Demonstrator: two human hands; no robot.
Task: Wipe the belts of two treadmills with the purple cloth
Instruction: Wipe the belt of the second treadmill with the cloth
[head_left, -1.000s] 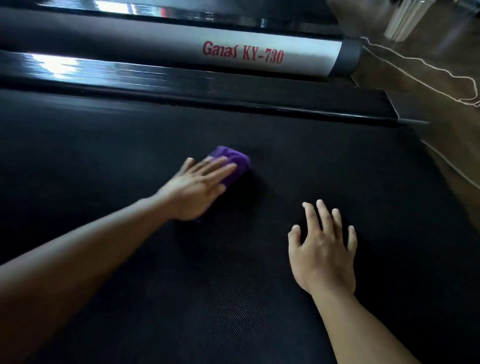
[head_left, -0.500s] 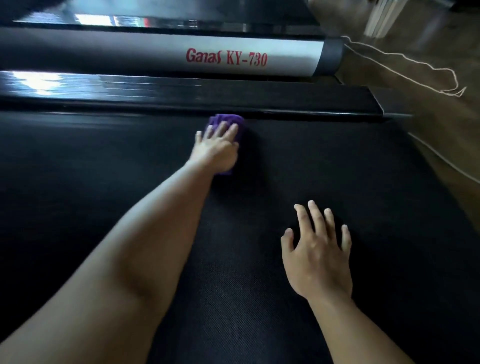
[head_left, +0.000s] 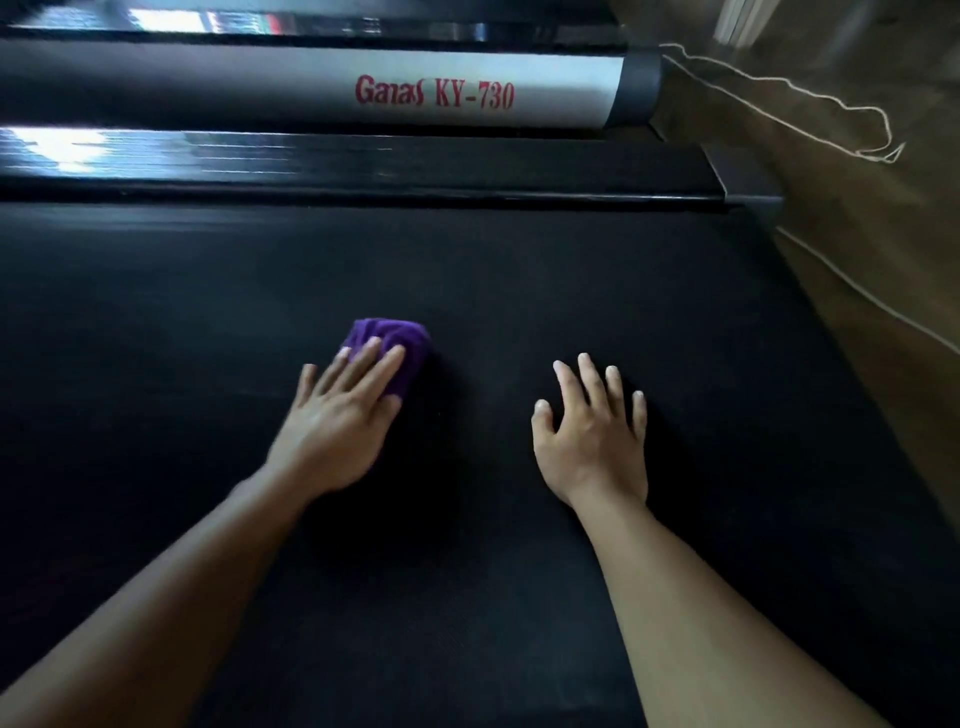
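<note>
A black treadmill belt (head_left: 519, 280) fills most of the view. My left hand (head_left: 340, 421) lies flat on a bunched purple cloth (head_left: 400, 338) and presses it onto the middle of the belt; the cloth sticks out beyond my fingertips. To its right, my right hand (head_left: 592, 436) rests palm down on the belt with fingers spread, holding nothing.
A glossy black side rail (head_left: 363, 166) borders the belt's far edge. Beyond it runs a silver bar (head_left: 545, 93) lettered "Ganas KY-730". At the right is a brown floor (head_left: 857, 218) with a thin white cord (head_left: 810, 96) lying on it.
My left hand pushed the cloth out to the far rail, then pulled it back to the middle of the belt. My right hand has stayed in place.
</note>
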